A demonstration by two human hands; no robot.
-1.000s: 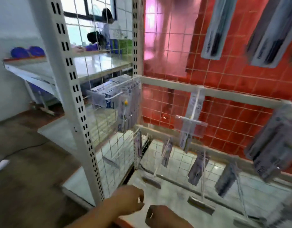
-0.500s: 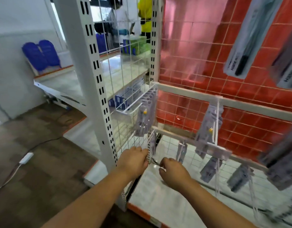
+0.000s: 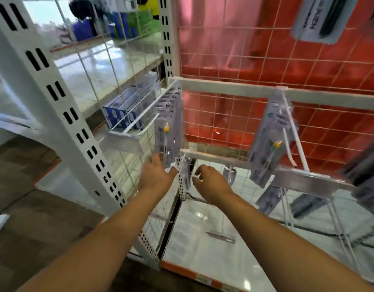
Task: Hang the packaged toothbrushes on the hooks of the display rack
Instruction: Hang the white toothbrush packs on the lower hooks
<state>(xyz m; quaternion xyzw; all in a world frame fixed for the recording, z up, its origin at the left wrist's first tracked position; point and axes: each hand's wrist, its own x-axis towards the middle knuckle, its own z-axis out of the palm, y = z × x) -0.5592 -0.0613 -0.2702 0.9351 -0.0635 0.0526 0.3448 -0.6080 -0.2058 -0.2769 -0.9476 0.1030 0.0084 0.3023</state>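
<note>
Both your hands are up off the shelf floor since the earlier frames and now sit at the rack's corner post, with the view closer in on the hooks.

Progress, biggest first: the rack already carries stock. Left hook holds a full row of toothbrush packs; the next hook to the right holds a second bunch. More packs hang on the lower row, blurred. So most hanging looks done, though I can't tell how many packs remain.

Your left hand reaches up under the left row, fingers straight, tips touching the front pack's bottom edge, not gripping it. Your right hand hangs just beside the post, fingers loosely curled; it seems to hold nothing, though blur makes that unsure. Neither hand carries a pack to hang.
</note>
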